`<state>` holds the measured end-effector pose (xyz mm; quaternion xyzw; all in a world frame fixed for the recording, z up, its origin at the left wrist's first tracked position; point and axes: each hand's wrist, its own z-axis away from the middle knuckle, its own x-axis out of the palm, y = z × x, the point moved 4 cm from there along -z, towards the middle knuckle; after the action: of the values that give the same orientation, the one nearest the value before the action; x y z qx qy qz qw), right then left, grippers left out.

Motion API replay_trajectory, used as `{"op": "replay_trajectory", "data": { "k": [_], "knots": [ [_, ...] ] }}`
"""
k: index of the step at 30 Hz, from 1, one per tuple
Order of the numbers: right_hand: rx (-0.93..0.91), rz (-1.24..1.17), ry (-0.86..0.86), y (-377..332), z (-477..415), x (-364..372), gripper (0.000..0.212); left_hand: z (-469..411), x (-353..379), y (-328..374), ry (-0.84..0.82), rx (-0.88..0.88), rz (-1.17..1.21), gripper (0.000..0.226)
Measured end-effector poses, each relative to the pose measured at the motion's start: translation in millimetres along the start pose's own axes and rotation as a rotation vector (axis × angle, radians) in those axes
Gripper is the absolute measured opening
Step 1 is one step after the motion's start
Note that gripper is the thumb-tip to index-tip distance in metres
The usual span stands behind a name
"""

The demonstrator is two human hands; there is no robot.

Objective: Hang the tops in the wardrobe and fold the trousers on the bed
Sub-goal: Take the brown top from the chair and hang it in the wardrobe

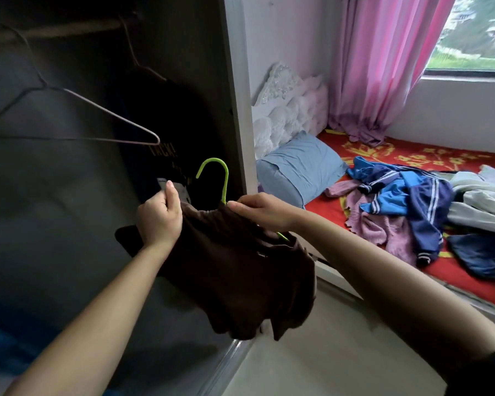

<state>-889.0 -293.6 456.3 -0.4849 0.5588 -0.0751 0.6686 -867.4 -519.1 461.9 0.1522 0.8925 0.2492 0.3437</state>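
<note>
A dark brown top (240, 270) hangs on a green hanger (223, 178) in front of the open wardrobe (69, 195). My left hand (160, 215) grips the top's left shoulder. My right hand (257, 208) pinches the top at the base of the hanger's hook. The hook points up and left, below the wardrobe rail (69, 31). A black printed top (160, 132) hangs on the rail behind. On the bed (383, 155) lie a blue striped jacket (406, 195), a mauve knit top (377, 224) and pale clothes (480, 204).
An empty wire hanger (77, 121) hangs from the rail at the left. The white wardrobe frame (240, 110) stands between the wardrobe and the bed. A blue pillow (297, 167), a white headboard (292, 110), pink curtains (383, 67) and a window (475, 32) lie to the right.
</note>
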Motion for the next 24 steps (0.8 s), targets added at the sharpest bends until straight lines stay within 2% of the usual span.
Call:
{"op": "replay_trajectory", "data": {
  "k": [4,7,11,17,21,22,24],
  "knots": [
    [0.017,-0.084,-0.101,5.0,-2.1,3.2,0.048,-1.3,-0.5,-0.1,0.008,-0.025,0.012,0.059],
    [0.053,-0.037,-0.097,16.0,-3.8,-12.6,0.036,-10.0,-10.8,-11.4,0.055,-0.175,0.033,0.059],
    [0.121,0.04,-0.076,35.1,-1.2,-36.6,0.037,-19.8,-23.5,-41.8,0.077,-0.302,-0.009,0.058],
    [0.011,0.066,0.069,-2.5,-20.2,-48.6,0.041,-11.6,-8.1,-55.3,-0.236,-0.252,0.004,0.056],
    [-0.007,0.096,0.029,-28.9,-32.5,-49.2,0.039,-9.4,-0.1,-33.9,-0.467,-0.021,0.043,0.054],
    [-0.004,0.117,0.01,-31.8,-34.0,-48.0,0.04,-7.6,2.3,-26.0,-0.539,0.007,0.086,0.05],
    [-0.003,0.146,-0.025,-34.3,-35.0,-47.3,0.038,-0.5,3.8,-7.4,-0.679,-0.049,0.338,0.032]
  ]
}}
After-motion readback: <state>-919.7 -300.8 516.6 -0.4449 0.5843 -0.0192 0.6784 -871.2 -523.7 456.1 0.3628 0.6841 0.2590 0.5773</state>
